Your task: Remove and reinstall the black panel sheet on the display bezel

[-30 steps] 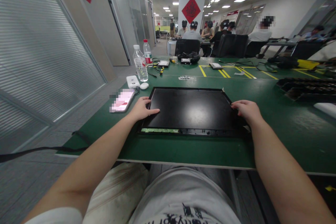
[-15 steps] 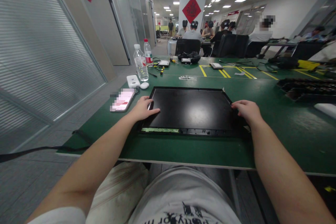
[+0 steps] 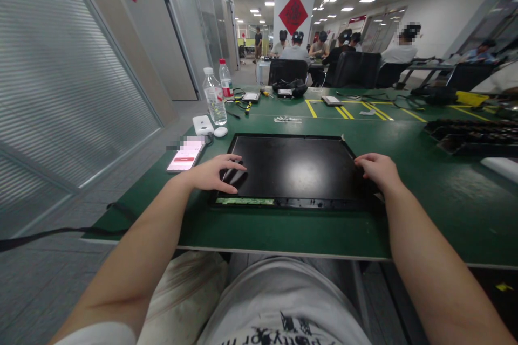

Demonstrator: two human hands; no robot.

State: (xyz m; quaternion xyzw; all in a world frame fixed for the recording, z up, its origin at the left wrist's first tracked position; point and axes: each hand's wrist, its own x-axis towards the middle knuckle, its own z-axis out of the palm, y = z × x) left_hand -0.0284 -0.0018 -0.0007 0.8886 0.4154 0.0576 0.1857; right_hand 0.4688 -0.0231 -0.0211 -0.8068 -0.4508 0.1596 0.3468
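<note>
Head view shows the black panel (image 3: 291, 167) flat on a green table (image 3: 283, 234), left hand (image 3: 207, 173) spread-fingered over its left edge, holding nothing, right hand (image 3: 379, 171) pinching its right edge, bottle (image 3: 215, 101) with clear liquid beyond its far-left corner.

So there's a black screen panel (image 3: 289, 168) lying flat on a green surface (image 3: 283, 234). Left hand (image 3: 214, 173) is spread over its left edge, hard to tell if the fingers actually touch. Right hand (image 3: 377, 171) grips the opposite edge. Phone (image 3: 186, 157) and water bottle (image 3: 216, 103) sit off left.
</note>
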